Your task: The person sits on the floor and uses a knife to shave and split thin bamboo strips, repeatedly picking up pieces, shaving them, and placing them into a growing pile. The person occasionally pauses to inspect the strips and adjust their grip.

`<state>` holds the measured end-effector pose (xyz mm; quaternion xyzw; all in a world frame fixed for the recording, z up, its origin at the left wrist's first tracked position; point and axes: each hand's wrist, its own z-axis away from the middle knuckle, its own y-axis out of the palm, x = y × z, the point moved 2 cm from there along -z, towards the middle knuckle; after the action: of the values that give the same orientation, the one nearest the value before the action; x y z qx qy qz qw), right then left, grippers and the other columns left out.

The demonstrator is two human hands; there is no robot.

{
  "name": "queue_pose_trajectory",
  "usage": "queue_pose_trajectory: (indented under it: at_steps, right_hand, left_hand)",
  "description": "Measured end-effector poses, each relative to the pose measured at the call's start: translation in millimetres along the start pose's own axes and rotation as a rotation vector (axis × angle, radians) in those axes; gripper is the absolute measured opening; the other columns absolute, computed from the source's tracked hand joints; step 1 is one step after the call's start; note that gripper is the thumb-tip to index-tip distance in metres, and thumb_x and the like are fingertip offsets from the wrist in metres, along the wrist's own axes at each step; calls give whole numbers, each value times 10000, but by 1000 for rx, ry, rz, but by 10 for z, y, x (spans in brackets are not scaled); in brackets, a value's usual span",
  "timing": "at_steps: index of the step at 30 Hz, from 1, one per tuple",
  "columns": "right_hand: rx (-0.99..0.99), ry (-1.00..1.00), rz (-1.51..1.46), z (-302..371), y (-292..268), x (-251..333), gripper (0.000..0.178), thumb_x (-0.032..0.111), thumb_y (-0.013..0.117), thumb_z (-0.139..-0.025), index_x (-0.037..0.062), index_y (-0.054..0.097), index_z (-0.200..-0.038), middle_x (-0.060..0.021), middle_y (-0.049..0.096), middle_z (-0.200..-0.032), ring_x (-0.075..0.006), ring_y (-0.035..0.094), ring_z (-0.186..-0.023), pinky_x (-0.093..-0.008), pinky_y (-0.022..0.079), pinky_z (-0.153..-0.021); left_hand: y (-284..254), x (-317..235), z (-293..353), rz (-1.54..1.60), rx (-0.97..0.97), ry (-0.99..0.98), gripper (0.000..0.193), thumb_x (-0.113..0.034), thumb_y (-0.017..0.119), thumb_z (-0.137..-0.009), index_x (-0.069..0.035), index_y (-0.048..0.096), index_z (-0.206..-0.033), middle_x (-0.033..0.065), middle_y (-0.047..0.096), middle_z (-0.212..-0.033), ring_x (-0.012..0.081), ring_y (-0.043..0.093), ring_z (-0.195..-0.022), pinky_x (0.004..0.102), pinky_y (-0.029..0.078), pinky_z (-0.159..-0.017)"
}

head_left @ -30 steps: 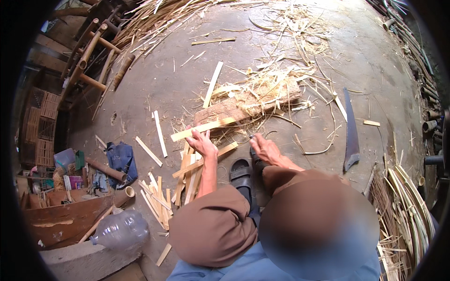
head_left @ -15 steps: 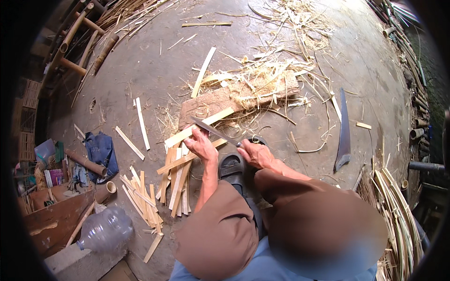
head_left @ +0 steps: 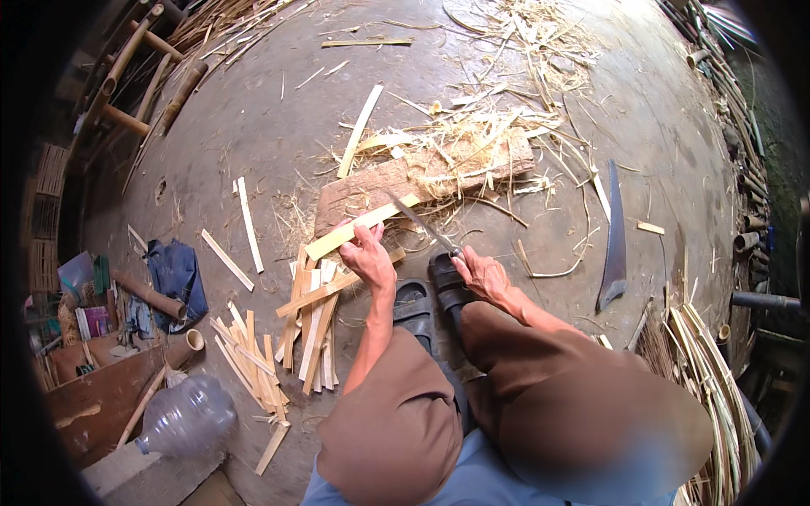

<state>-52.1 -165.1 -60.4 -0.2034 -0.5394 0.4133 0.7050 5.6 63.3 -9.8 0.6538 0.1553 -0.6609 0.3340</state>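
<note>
My left hand (head_left: pixel 371 258) is closed around a flat bamboo strip (head_left: pixel 337 239), whose far end rests on a wooden block (head_left: pixel 363 192). In my right hand (head_left: pixel 485 277) is the handle of a knife (head_left: pixel 422 226); its blade slants up and left to the strip's far end. I cannot tell whether the blade touches the strip. Thin shavings (head_left: pixel 464 156) cover the right part of the block. Just below my left hand lies a pile of cut bamboo strips (head_left: pixel 319 333), with one strip (head_left: pixel 333 291) lying across it.
To the right lies a handsaw (head_left: pixel 616 240). Another heap of strips (head_left: pixel 253 358) is at the left, near a clear plastic jug (head_left: pixel 190 413) and a blue cloth (head_left: pixel 179 278). Long split bamboo (head_left: pixel 717 379) is stacked at the lower right. A bamboo ladder-like frame (head_left: pixel 126 118) stands far left.
My right hand and the knife have moved right, the blade sliding toward the strip's far end. My left hand has shifted slightly right, still holding the strip.
</note>
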Motion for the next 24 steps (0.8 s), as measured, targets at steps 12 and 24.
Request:
queue_pose_trajectory:
  at_steps: [12,24]
  right_hand:
    - [-34,-10,-147,-94,73,-388,305,331,485,-1041,35,522,-979,-275,604,-828,-468,534,-720,-471,464,-671]
    - [3,-32,-118,-110,150,-476,350,371,481,-1039,27,498,-979,-262,574,-749,-393,516,-636,-443,460,-629]
  left_hand:
    - [-1720,-1186,-698,-704,-258,316,213,-97,393,-1004,-11,500,-1166,174,638,-919,293,636,-733,407,493,-683]
    - [-3491,-913,-1151,-1380,-251,408,523,-230,646,-907,13,492,-1344,261,535,-1271,413,529,-1181,460,427,-1014]
